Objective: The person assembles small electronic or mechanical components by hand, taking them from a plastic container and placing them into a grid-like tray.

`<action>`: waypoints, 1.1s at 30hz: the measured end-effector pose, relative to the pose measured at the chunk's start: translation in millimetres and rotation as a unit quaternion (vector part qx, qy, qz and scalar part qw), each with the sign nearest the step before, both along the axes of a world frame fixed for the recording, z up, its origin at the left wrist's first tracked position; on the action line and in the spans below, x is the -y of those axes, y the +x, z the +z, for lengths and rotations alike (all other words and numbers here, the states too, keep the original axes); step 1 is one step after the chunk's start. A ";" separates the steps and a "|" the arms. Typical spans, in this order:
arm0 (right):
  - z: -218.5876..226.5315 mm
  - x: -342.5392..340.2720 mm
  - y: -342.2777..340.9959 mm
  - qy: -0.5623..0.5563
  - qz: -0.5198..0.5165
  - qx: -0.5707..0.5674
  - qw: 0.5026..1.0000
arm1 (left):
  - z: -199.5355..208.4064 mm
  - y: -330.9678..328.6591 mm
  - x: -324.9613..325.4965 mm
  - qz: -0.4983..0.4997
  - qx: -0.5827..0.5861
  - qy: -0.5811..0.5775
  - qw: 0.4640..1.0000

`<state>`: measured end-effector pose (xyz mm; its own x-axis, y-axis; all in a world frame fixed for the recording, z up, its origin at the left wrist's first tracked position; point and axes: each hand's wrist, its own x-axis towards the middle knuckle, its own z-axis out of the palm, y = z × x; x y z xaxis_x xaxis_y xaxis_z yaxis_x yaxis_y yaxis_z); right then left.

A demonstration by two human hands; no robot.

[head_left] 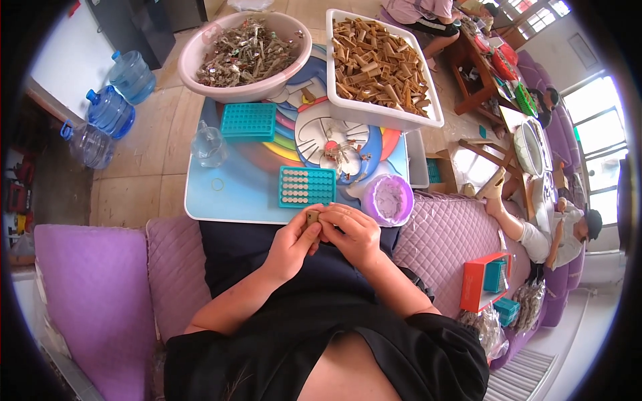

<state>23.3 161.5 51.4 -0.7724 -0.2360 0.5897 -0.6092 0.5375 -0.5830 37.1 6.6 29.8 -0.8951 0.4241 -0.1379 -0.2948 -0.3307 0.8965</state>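
Observation:
Close to the table's near edge, my left hand (291, 248) pinches a small brown piece (312, 216), which resembles the pieces in the white tub. My right hand (353, 234) is closed against it from the other side, its fingertips meeting the left ones. What lies between the right fingertips is hidden. Just beyond my hands sits a teal tray (323, 194) with rows of small pockets; pale round bits (294, 187) fill its left columns. To the right of it stands a purple basket (406, 212) with a whitish liner.
Left on the table are a second teal tray (249, 121) and a clear mug (209, 147). Behind stand a pink basin (271, 87) of scraps and a white tub (384, 115) of brown pieces. Water bottles (110, 110) line the left floor; other people sit at right.

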 end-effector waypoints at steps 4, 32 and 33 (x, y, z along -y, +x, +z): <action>-2.2 -3.2 0.7 -0.070 0.007 0.101 0.992 | -1.2 -5.0 1.6 -0.014 0.026 0.012 0.999; -194.0 -313.5 -129.6 -0.466 -0.418 0.318 0.712 | -26.7 -32.8 5.4 0.042 0.030 -0.001 0.999; -180.9 -321.3 -138.8 -0.415 -0.440 0.267 0.750 | -26.9 -32.4 4.4 0.039 0.026 0.002 0.999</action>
